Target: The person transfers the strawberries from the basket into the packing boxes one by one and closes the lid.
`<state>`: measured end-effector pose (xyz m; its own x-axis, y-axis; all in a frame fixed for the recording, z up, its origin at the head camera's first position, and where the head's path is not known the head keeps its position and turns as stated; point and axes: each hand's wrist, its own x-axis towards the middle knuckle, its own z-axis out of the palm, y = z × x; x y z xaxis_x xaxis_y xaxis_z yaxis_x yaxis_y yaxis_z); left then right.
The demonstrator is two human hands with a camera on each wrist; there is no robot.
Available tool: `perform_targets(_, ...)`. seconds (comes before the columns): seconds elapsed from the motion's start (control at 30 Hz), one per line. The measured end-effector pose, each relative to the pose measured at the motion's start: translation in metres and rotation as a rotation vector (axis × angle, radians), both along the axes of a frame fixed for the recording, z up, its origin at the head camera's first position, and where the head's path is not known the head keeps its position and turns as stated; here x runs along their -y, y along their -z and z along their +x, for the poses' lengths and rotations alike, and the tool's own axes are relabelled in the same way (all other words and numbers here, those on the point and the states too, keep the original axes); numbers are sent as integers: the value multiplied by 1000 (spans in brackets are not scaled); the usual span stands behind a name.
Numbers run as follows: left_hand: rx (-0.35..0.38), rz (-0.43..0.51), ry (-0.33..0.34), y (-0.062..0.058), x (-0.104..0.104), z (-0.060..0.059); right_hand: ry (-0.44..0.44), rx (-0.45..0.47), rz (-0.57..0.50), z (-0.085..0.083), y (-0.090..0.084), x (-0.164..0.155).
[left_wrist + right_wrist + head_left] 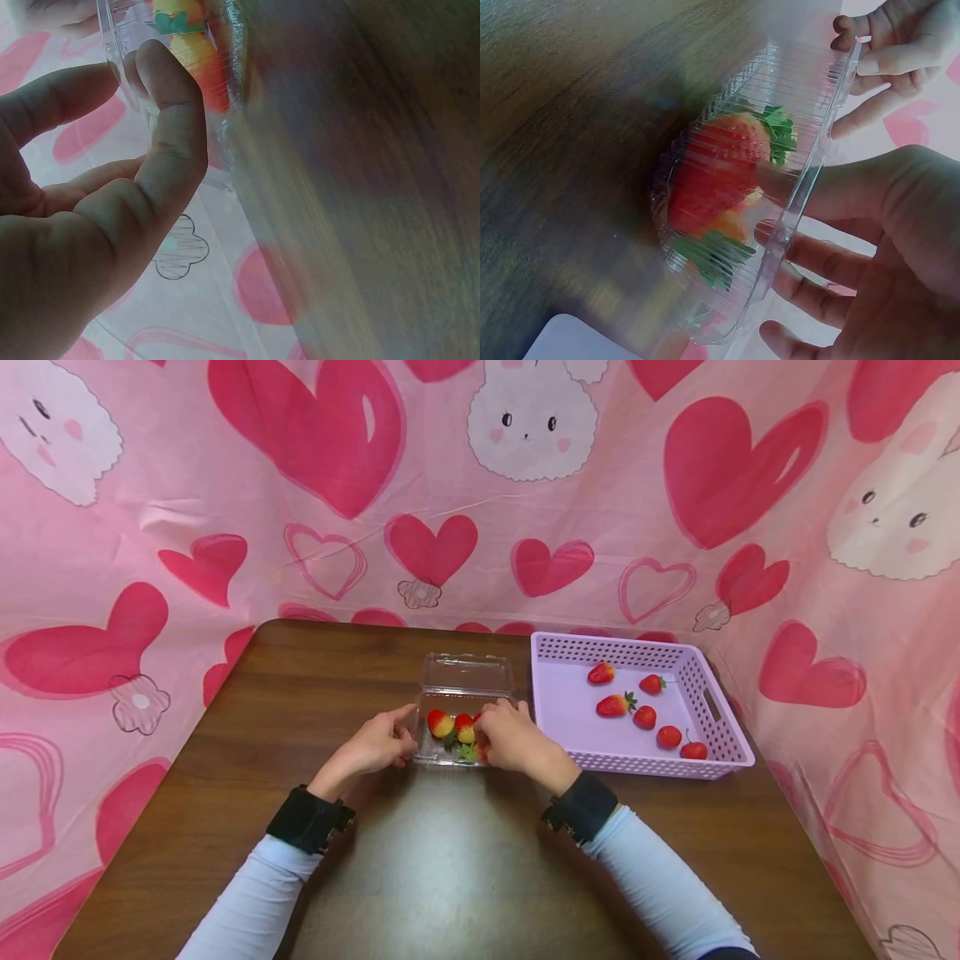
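A clear hinged plastic box [431, 750] stands on the table with its lid [467, 675] tipped back. Inside lie several red-and-yellow strawberries [440, 723] with green leaves. My left hand [381, 739] is at the box's left side, thumb and forefinger pinching its rim, as the left wrist view shows. From the right, my right hand [517, 739] reaches over the rim. In the right wrist view, its thumb and forefinger are inside the box against a red strawberry [716, 169], partly seen through the ribbed wall. The other fingers spread near the rim.
A lilac perforated basket [630, 763] stands close by on the right, holding strawberries [613, 705] and small red cherry-like fruits [669, 737]. Brown wooden table [420, 868] lies beneath. Pink heart-patterned cloth [495, 502] hangs behind and at both sides.
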<state>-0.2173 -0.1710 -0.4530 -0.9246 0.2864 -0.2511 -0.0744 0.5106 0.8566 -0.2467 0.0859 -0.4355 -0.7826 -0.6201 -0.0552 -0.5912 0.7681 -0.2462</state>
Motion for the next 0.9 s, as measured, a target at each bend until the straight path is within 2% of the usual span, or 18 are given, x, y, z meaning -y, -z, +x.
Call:
perform_targets(0.2, -1, 5, 1, 0, 0, 0, -1, 37, -1, 1, -2, -1)
perform_targets(0.4, 5, 8, -3, 1, 0, 0, -5, 15, 51, 1, 0, -2)
perform_targets(0.9, 6, 2, -9, 0, 0, 1, 15, 61, 30, 2, -3, -4)
